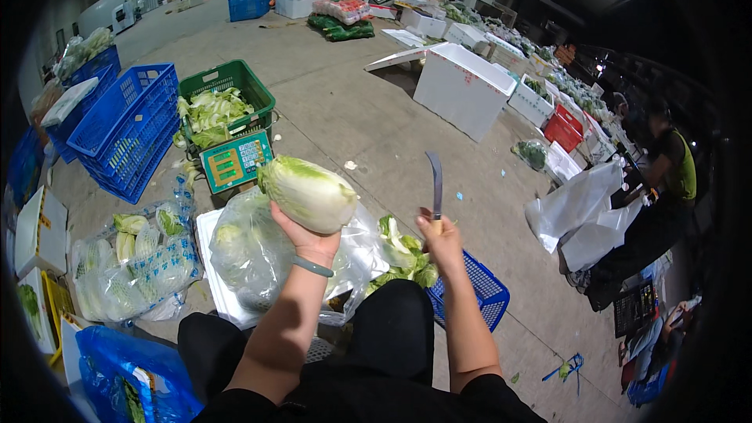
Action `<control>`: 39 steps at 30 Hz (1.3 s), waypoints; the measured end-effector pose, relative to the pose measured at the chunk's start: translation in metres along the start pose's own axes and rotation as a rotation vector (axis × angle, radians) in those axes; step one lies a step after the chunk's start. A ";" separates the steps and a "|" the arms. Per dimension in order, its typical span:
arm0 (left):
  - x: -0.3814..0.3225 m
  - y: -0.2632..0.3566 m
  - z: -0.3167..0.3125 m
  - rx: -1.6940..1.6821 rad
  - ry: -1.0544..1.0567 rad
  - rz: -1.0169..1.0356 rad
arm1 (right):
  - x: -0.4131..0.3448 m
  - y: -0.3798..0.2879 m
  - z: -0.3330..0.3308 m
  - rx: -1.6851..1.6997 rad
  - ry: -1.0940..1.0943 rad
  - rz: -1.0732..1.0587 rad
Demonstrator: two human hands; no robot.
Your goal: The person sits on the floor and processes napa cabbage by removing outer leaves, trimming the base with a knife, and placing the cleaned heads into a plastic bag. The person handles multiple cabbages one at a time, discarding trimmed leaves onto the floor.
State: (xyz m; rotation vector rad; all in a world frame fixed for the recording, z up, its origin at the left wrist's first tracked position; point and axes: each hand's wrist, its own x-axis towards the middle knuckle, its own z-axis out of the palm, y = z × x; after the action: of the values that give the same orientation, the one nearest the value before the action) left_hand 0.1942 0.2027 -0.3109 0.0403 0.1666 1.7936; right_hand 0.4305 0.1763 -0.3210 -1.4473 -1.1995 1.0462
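Note:
A pale napa cabbage (311, 192) rests on the palm of my left hand (302, 239), its leafy green end pointing left. My right hand (440, 241) grips the light handle of a knife with a curved blade (436, 179), which stands upright and apart from the cabbage. Under my left hand a clear plastic bag (249, 258) with cabbage inside lies over a white foam box (207, 235). Beyond the cabbage is a digital scale (237, 160) with a lit display. Loose leaves (405, 249) fill part of a blue basket (490, 296) near my right hand.
A green crate (258, 88) of leaves stands behind the scale, beside stacked blue crates (126, 129). Bagged cabbages (138, 264) lie on the left. A large white foam box (461, 91) stands ahead. At right a person (670, 170) handles white sheeting (581, 205).

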 end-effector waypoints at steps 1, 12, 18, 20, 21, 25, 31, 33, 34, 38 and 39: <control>-0.004 -0.006 0.000 0.048 0.047 -0.001 | -0.010 -0.003 0.013 0.223 -0.152 0.036; -0.039 0.008 -0.025 0.299 -0.465 -0.611 | -0.012 0.020 0.026 1.208 -0.520 0.241; -0.047 0.015 -0.043 0.321 -0.510 -1.084 | 0.009 -0.033 -0.011 0.389 -0.584 0.050; -0.054 0.019 -0.048 0.391 -0.576 -0.885 | 0.007 -0.081 -0.015 -0.205 -0.370 -0.062; -0.058 0.022 -0.049 0.367 -0.494 -0.795 | -0.001 -0.109 -0.014 -0.686 -0.228 -0.327; -0.069 0.026 -0.046 0.544 -0.319 -0.565 | -0.092 -0.207 0.007 -0.338 -0.624 -1.209; -0.064 0.028 -0.037 0.607 -0.418 -0.490 | -0.177 -0.254 0.097 -0.831 -1.065 -0.880; -0.068 0.036 -0.037 0.936 -0.264 -0.288 | -0.177 -0.254 0.101 -0.842 -1.087 -0.918; -0.071 0.037 -0.038 0.625 -0.193 -0.426 | -0.176 -0.252 0.104 -0.853 -1.094 -0.926; -0.072 0.048 -0.041 0.477 -0.131 -0.547 | -0.173 -0.250 0.115 -0.877 -1.118 -0.943; -0.073 0.051 -0.041 0.487 -0.138 -0.549 | -0.173 -0.249 0.117 -0.878 -1.122 -0.950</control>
State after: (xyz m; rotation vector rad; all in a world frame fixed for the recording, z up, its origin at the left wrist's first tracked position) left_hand 0.1573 0.1166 -0.3395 0.4242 0.4652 1.1672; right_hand 0.2473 0.0385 -0.0905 -0.4803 -3.0126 0.5722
